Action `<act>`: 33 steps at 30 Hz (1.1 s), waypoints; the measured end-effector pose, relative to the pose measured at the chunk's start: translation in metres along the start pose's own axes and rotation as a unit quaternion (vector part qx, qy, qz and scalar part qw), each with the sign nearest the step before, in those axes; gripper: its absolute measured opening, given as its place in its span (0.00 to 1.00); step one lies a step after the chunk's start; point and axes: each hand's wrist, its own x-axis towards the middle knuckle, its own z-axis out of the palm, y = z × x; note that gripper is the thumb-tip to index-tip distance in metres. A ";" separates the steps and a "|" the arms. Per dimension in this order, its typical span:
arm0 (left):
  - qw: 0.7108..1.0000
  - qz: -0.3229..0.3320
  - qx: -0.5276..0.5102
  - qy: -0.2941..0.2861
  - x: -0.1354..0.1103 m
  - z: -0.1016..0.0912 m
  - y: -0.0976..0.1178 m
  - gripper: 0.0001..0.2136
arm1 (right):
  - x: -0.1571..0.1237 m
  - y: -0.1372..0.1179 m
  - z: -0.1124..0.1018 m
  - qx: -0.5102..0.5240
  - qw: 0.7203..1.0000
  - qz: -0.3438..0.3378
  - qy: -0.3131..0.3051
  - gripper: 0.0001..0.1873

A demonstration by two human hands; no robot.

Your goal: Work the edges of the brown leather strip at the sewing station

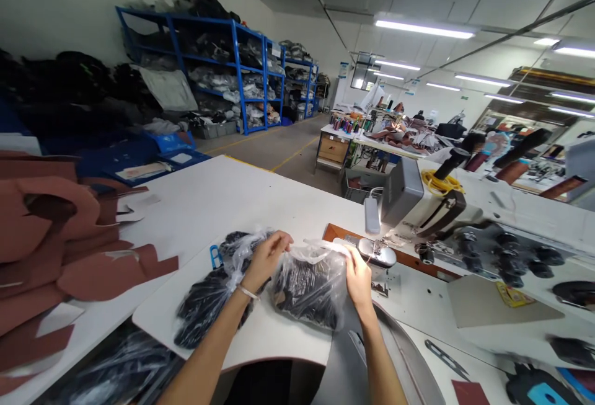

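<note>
Your left hand (271,251) and right hand (359,278) pinch the rim of the clear plastic bag of black items (307,290), left of the grey-and-white sewing machine (403,195). Uneven pulling could split the bag.

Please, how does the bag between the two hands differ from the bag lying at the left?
Place: the bag between the hands is nearer the sewing machine; the left bag lies farther left, partly hidden by the left forearm.
Handling: the bag between the hands has its rim held by the left hand and right hand; neither hand grips the left bag.
Both are clear plastic with dark contents.
</note>
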 end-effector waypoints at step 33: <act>0.940 0.275 0.183 0.091 -0.045 -0.071 0.060 0.08 | -0.023 -0.052 0.021 -0.294 0.868 -0.008 -0.400 0.13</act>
